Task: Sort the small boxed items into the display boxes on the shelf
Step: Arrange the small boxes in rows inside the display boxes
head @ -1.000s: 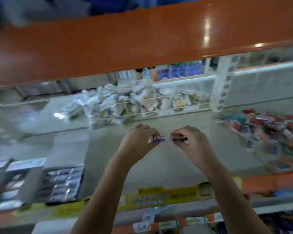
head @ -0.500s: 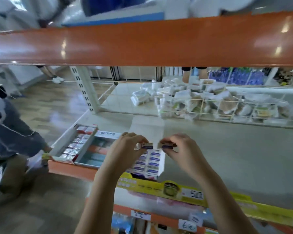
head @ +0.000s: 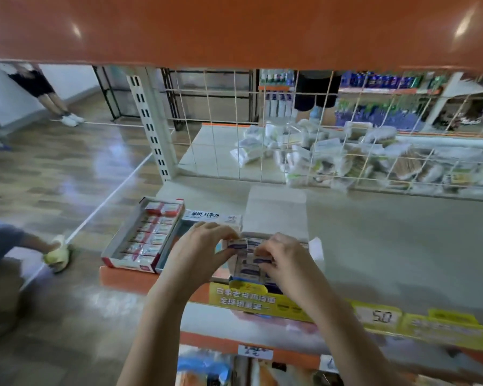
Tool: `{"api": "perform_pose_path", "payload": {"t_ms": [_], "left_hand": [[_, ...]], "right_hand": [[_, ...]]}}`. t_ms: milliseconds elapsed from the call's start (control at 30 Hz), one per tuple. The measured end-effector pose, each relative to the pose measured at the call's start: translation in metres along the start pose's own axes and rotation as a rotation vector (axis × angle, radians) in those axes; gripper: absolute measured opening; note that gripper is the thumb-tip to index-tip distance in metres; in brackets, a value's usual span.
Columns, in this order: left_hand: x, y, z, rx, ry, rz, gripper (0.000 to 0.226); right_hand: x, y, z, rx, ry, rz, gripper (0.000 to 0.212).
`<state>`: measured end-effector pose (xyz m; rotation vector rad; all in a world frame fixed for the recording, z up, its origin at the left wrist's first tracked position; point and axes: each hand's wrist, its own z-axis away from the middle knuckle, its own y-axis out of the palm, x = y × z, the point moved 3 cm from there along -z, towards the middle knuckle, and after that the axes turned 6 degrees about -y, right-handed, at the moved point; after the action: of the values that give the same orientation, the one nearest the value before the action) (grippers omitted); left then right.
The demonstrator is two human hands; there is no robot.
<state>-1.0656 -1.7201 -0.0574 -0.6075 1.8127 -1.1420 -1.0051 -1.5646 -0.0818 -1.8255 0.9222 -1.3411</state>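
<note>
Nearest the camera, both forearms reach over the orange front edge of the shelf [head: 374, 246]. The left hand [head: 198, 252] pinches a small white-and-purple boxed item [head: 237, 243] between thumb and fingertips, held just above the purple display box [head: 248, 270]. The right hand [head: 282, 260] pinches a second small boxed item [head: 262, 259] with curled fingers, low over the same display box, which already holds rows of like items. Just left of it stands a middle display box [head: 179, 232] with a Korean-lettered flap, largely hidden by the left hand. Further left, a red-and-white display box [head: 140, 238] sits at the shelf corner, filled with red-banded items. A yellow price strip [head: 379, 316] runs along the shelf front. Beyond, a wire grid [head: 262, 129] backs the shelf, with a heap of white packets [head: 332, 160] behind it.
</note>
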Motion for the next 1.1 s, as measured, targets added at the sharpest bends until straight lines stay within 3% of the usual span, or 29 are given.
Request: {"api": "perform_pose_path", "payload": {"t_ms": [733, 967, 1100], "left_hand": [[0.0, -0.016, -0.001, -0.071, 0.146, 0.04, 0.02], [-0.04, 0.013, -0.007, 0.092, 0.261, -0.048, 0.03], [-0.048, 0.038, -0.01, 0.153, 0.262, -0.127, 0.029]], "right_hand": [[0.009, 0.015, -0.004, -0.105, 0.111, 0.099, 0.029], [-0.022, -0.034, 0.016, -0.243, 0.285, 0.203, 0.025], [-0.036, -0.039, 0.025, -0.232, 0.372, 0.248, 0.028]]}}
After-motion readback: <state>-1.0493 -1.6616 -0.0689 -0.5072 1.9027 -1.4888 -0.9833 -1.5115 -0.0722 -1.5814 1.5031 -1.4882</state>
